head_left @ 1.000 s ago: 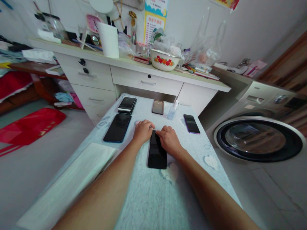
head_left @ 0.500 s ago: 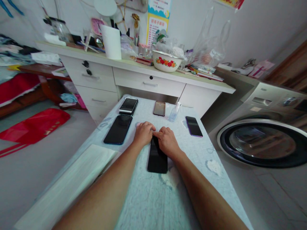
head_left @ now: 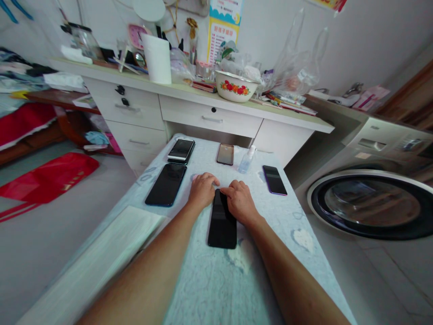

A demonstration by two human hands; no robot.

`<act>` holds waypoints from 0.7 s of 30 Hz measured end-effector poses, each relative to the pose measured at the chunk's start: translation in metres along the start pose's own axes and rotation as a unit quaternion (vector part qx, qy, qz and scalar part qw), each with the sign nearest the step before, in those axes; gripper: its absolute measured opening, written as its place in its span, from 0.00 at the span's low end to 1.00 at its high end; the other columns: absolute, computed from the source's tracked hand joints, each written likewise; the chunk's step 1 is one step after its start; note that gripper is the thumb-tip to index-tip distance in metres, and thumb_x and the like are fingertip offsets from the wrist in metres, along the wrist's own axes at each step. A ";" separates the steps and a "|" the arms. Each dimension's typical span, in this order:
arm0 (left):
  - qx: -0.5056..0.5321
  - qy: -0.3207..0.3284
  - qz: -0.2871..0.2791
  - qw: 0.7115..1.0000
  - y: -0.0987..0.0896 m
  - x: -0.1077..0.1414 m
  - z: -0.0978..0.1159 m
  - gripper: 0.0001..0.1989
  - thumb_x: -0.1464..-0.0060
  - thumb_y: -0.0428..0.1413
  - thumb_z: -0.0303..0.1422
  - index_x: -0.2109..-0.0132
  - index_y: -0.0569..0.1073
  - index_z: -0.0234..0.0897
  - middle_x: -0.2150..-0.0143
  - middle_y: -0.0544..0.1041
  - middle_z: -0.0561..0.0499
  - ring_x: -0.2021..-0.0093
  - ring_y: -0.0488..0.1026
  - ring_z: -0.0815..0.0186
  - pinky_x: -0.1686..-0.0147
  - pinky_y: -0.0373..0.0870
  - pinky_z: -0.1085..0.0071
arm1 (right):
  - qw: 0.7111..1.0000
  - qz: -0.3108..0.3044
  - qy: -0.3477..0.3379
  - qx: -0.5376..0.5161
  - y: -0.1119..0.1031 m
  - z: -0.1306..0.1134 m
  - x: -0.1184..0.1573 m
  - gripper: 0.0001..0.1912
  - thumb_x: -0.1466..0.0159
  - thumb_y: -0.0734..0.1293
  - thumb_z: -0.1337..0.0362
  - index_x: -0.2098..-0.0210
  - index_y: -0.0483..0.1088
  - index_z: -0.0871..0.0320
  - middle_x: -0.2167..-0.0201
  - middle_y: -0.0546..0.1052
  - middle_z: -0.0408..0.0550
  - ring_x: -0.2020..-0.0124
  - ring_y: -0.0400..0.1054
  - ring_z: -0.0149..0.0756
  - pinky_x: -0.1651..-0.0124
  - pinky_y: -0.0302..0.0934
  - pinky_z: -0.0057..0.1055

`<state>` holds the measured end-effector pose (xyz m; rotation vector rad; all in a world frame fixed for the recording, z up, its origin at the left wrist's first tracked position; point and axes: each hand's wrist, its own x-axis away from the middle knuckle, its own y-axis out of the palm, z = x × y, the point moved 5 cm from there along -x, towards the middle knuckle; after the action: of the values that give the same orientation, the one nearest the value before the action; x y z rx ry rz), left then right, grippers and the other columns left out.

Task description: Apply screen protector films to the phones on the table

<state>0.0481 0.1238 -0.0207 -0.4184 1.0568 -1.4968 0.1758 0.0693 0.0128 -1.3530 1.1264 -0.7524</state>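
Observation:
A black smartphone (head_left: 222, 225) lies face up on the cloth-covered table, its top end between my hands. My left hand (head_left: 203, 188) is closed by the top left corner, fingers curled down and thumb near the fingertips. What it pinches, if anything, is hidden. Closed at the upper right edge, my right hand (head_left: 239, 198) has its thumb reaching across the phone's top edge. Left of my hands lies a larger dark phone (head_left: 166, 184). Beyond it, a white-framed phone (head_left: 180, 149) rests on another dark one.
A brown phone case (head_left: 225, 154), a clear spray bottle (head_left: 246, 160) and a purple-edged phone (head_left: 274, 179) are on the table (head_left: 209, 289). A long pale strip (head_left: 98, 262) lies along the left side. Drawers (head_left: 209, 115) stand behind, a washing machine (head_left: 368, 203) at the right.
My right thumb has drawn slightly away from my left hand, opening a small gap above the phone's top edge. The phone and the other things lie as before.

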 end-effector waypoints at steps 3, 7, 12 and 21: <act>0.008 -0.011 0.010 1.000 -0.001 0.000 -0.001 0.17 0.53 0.48 0.18 0.63 0.76 0.41 0.55 0.75 0.48 0.50 0.71 0.60 0.45 0.60 0.59 | 1.000 -0.007 -0.014 0.006 0.003 -0.005 -0.003 0.18 0.33 0.58 0.70 0.52 0.76 0.51 0.60 0.70 0.51 0.59 0.59 0.41 0.56 0.50 0.35; 0.022 -0.033 0.024 0.999 -0.003 0.000 -0.003 0.17 0.52 0.47 0.18 0.63 0.76 0.41 0.54 0.74 0.48 0.49 0.70 0.61 0.45 0.61 0.60 | 1.000 -0.011 -0.027 0.007 0.005 -0.011 -0.007 0.18 0.32 0.58 0.70 0.50 0.74 0.50 0.60 0.70 0.50 0.59 0.58 0.41 0.56 0.50 0.35; 0.028 -0.036 0.027 0.999 -0.004 0.001 -0.003 0.16 0.50 0.47 0.19 0.63 0.76 0.41 0.53 0.73 0.48 0.48 0.69 0.61 0.45 0.62 0.60 | 1.000 -0.010 -0.023 0.008 0.004 -0.010 -0.005 0.18 0.32 0.58 0.69 0.50 0.74 0.50 0.60 0.70 0.51 0.58 0.58 0.42 0.56 0.50 0.35; 0.023 -0.019 0.017 0.999 -0.004 0.000 -0.001 0.07 0.47 0.52 0.28 0.63 0.75 0.41 0.55 0.74 0.48 0.49 0.70 0.59 0.45 0.61 0.59 | 1.000 -0.003 0.014 0.005 -0.004 0.006 0.005 0.20 0.33 0.59 0.71 0.48 0.75 0.49 0.61 0.70 0.51 0.59 0.59 0.42 0.56 0.50 0.35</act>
<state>0.0452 0.1240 -0.0180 -0.3932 0.9929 -1.4757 0.1837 0.0664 0.0153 -1.3413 1.1409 -0.7826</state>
